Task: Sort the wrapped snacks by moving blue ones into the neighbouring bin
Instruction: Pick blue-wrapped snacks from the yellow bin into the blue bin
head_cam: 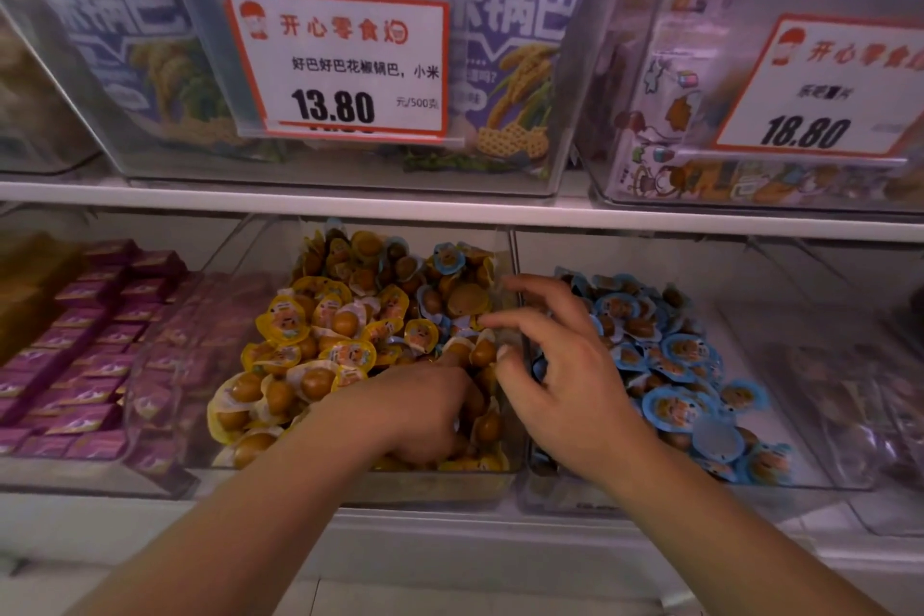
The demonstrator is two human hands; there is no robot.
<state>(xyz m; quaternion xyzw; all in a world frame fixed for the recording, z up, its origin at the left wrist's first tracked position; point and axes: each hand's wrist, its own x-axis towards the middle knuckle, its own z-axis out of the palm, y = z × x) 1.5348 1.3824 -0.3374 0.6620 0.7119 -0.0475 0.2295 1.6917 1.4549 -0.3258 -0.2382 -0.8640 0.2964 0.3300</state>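
A clear middle bin (440, 490) holds mostly yellow wrapped snacks (300, 330), with a few blue wrapped snacks (450, 260) mixed in at its back right. The neighbouring bin (825, 480) to the right holds a pile of blue snacks (670, 365). My left hand (425, 415) is dug palm-down into the front right of the yellow pile, fingers curled among the snacks; whether it grips one is hidden. My right hand (555, 360) hovers over the wall between the two bins with its fingers spread and nothing seen in it.
A bin of purple boxed snacks (90, 345) stands to the left. A white shelf edge (450, 210) runs above the bins, carrying clear bins with purple bags and price cards (340, 65). A dim bin of dark packets (860, 395) is at far right.
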